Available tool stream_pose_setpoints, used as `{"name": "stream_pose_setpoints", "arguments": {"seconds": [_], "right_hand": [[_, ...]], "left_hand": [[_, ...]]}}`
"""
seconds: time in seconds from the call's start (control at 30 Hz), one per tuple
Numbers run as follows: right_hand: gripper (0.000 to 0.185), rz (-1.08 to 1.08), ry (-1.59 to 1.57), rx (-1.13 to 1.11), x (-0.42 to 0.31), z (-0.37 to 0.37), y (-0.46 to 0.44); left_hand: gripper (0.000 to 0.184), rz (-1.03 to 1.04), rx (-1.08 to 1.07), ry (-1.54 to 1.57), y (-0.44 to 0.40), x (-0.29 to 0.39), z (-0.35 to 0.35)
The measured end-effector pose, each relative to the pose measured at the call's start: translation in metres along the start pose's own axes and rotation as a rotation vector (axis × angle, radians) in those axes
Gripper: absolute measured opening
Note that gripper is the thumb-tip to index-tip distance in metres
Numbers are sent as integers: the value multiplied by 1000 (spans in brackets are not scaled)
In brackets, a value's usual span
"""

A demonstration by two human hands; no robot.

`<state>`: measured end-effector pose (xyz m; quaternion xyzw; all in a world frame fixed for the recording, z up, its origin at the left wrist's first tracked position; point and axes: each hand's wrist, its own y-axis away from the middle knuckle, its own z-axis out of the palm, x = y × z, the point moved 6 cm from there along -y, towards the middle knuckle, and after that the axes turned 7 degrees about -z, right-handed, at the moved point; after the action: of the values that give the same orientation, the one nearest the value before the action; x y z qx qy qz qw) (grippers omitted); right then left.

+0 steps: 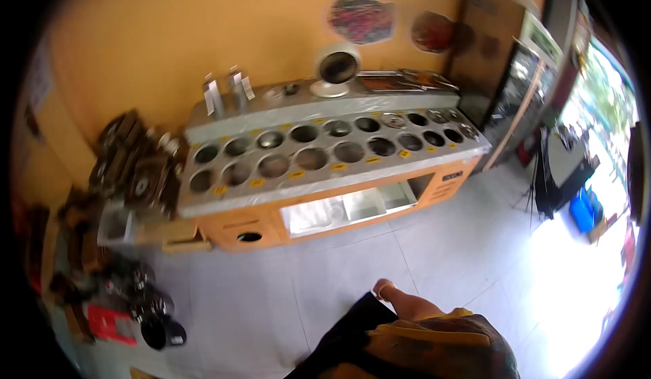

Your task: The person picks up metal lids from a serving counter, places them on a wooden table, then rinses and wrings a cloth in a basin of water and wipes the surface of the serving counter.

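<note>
My right hand (383, 288) hangs low beside my body, at the bottom middle of the head view. A light band circles its wrist. The hand is small and blurred, so its fingers cannot be made out, and no object shows in it. Grey floor tiles lie beneath it. Beyond stands a long orange serving counter (237, 223), its grey top holding two rows of round wells, some with metal lids. Yellow labels mark the wells. The hand is apart from the counter. My left hand is out of view.
A white round fan (330, 89) and two metal holders (213, 97) stand on the counter's back ledge. To the left are stacked dark furniture (129, 155), a red stool (108, 323) and a black bucket (161, 331). A glass-door cabinet (519, 84) stands right, near a bright doorway.
</note>
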<state>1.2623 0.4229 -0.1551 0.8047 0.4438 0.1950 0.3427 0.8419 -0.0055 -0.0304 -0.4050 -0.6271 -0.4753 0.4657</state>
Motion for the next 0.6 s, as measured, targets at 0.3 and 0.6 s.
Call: {"name": "stream_pose_setpoints", "arguments": {"seconds": [0.3,0.6], "right_hand": [[20,618,-838,307,252,170,133],[14,1130,-2395,1024,400,211,216]], "left_hand": [[16,-198,-789,-42,268,-9,339],[16,-381,-1428,-192,485,-54,577]]}}
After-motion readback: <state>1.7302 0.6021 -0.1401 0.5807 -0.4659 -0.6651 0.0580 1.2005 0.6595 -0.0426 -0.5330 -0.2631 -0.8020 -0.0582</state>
